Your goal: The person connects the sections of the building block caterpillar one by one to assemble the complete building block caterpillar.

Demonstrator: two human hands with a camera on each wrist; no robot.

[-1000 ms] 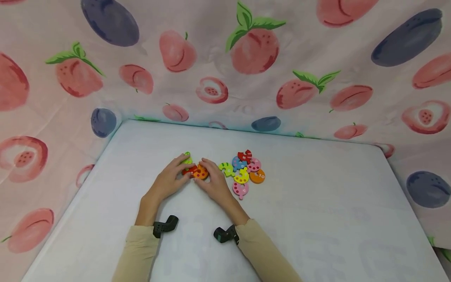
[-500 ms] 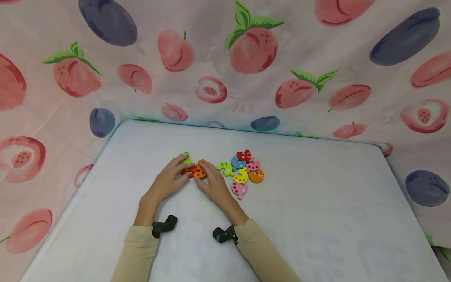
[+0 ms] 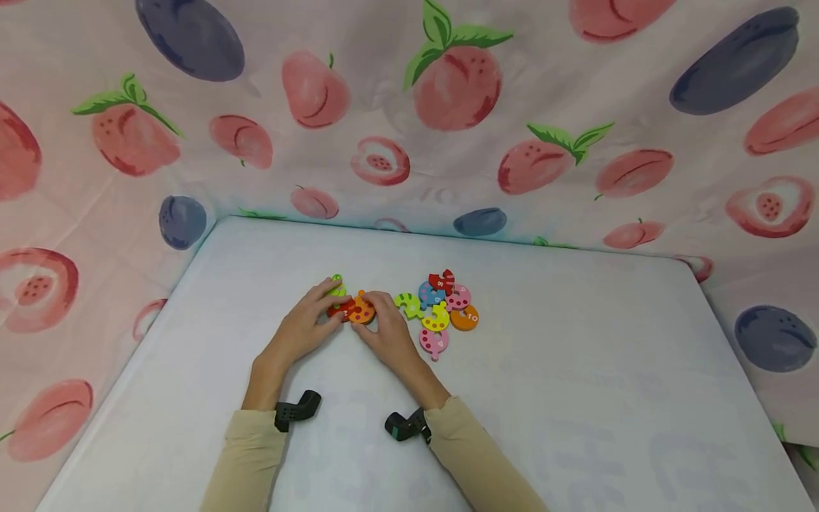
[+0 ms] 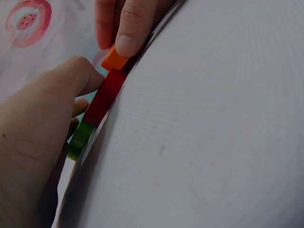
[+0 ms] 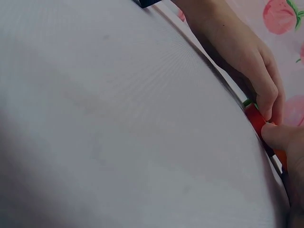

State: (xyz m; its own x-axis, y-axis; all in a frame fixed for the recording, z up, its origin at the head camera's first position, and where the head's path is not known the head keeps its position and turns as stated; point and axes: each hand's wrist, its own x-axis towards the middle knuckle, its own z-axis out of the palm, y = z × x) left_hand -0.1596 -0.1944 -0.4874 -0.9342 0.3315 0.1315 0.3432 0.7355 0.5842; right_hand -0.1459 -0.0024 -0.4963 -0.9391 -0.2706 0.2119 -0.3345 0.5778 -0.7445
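Left hand (image 3: 301, 328) pinches red piece (image 3: 341, 310). At its three o'clock, right hand (image 3: 392, 339) pinches orange piece (image 3: 362, 311), probably for alignment.

Ten pieces (image 3: 436, 323) (one blue (image 3: 427, 294)), two hands (image 3: 303, 328), two wrist cameras (image 3: 298, 409) show.

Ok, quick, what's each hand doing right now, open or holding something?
Left hand: holding the red piece between thumb and fingers.
Right hand: holding the orange piece between thumb and fingers.
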